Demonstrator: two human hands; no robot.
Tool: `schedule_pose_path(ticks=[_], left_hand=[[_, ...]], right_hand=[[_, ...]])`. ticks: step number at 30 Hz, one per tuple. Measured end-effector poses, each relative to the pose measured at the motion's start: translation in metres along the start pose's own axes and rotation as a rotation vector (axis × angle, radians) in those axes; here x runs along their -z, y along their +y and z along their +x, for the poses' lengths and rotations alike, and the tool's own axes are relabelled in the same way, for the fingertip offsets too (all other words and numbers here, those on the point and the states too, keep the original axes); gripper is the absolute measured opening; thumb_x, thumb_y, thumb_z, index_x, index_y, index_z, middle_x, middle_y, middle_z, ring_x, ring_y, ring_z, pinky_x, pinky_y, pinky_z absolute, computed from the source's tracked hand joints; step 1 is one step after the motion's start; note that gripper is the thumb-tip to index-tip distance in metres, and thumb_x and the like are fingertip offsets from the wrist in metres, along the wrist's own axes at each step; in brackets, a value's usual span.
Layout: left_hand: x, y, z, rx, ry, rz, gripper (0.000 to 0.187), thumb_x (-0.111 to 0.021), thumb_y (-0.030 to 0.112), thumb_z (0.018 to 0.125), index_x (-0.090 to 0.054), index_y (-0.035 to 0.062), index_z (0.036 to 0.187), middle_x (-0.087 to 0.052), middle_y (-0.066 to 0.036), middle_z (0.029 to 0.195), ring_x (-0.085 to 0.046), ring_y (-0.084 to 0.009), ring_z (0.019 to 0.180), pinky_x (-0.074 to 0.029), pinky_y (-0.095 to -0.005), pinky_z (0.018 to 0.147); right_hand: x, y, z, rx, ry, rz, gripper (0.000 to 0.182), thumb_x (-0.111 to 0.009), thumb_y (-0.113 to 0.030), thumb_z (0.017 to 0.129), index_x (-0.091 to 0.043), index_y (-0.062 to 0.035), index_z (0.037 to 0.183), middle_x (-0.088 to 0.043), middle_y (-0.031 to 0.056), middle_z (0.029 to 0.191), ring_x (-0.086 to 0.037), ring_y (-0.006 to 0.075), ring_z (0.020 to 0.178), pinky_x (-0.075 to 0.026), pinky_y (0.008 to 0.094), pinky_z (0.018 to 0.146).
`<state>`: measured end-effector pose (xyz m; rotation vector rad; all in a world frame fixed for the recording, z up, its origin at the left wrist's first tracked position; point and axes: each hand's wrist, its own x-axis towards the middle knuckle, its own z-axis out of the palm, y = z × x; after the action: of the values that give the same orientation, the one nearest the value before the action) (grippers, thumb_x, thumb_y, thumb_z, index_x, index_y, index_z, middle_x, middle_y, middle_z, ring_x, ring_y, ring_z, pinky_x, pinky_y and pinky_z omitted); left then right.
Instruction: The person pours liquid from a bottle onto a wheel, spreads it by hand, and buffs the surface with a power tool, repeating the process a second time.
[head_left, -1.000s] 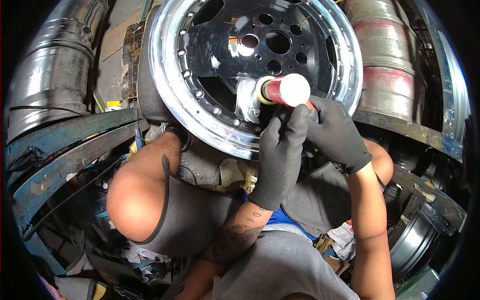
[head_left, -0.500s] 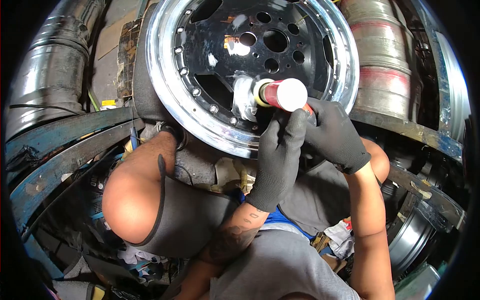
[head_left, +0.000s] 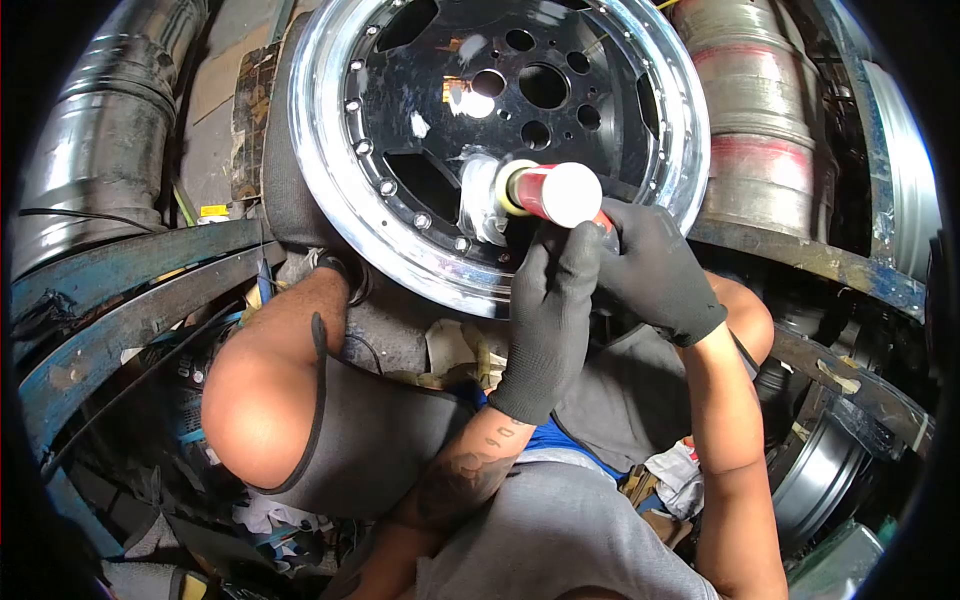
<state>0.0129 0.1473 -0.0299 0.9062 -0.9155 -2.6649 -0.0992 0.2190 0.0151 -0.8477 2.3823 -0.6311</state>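
Observation:
A chrome wheel rim (head_left: 340, 190) with a black centre leans in front of my knees. Both my hands wear black gloves and grip a red and white polishing tool (head_left: 555, 193). My left hand (head_left: 548, 310) wraps the tool's body from below. My right hand (head_left: 655, 272) holds its rear end from the right. The tool's yellow-edged pad presses on a white smeared patch (head_left: 480, 200) on a black spoke near the rim's lower edge. Small bolts ring the chrome lip.
A dull metal barrel rim (head_left: 760, 130) with red marks stands at the right. A dark shiny rim (head_left: 90, 150) sits at the left. Blue steel rack bars (head_left: 130, 290) cross the lower left. Another wheel (head_left: 820, 470) and rags lie at the lower right.
The hands, tool and wheel have shifted slightly left and up in view. The pad stays on the same smeared spot of the spoke.

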Motion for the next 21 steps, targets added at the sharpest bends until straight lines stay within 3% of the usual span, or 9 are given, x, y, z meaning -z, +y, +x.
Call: schedule_pose_path(ticks=[4, 13, 21], left_hand=[[0.002, 0.01, -0.004, 0.087, -0.051, 0.048, 0.063, -0.058, 0.059, 0.104, -0.059, -0.0007, 0.127, -0.055, 0.001, 0.095, -0.045, -0.0005, 0.072, -0.037, -0.018, 0.059], [0.003, 0.003, 0.0, 0.045, -0.049, -0.022, 0.063, -0.059, 0.057, 0.104, -0.059, -0.0014, 0.128, -0.057, 0.0, 0.097, -0.049, -0.0008, 0.075, -0.039, -0.0184, 0.06], [0.007, 0.004, -0.002, 0.061, -0.066, -0.018, 0.063, -0.058, 0.054, 0.106, -0.055, -0.0023, 0.133, -0.062, -0.007, 0.112, -0.059, -0.0108, 0.103, -0.05, -0.026, 0.086]], right_hand=[[0.009, -0.008, 0.0, -0.081, -0.076, 0.042, 0.044, -0.068, -0.04, 0.092, -0.071, 0.0015, 0.103, -0.069, 0.0237, 0.083, -0.069, 0.0436, 0.08, -0.052, 0.0463, 0.072], [0.003, -0.005, -0.001, -0.044, -0.026, 0.051, 0.042, -0.069, -0.04, 0.091, -0.071, 0.0007, 0.102, -0.069, 0.0244, 0.082, -0.069, 0.0433, 0.078, -0.052, 0.0451, 0.071], [0.004, -0.009, 0.0, -0.061, -0.041, 0.046, 0.041, -0.07, -0.039, 0.091, -0.071, 0.0009, 0.102, -0.069, 0.0247, 0.083, -0.069, 0.0435, 0.079, -0.052, 0.0455, 0.073]])
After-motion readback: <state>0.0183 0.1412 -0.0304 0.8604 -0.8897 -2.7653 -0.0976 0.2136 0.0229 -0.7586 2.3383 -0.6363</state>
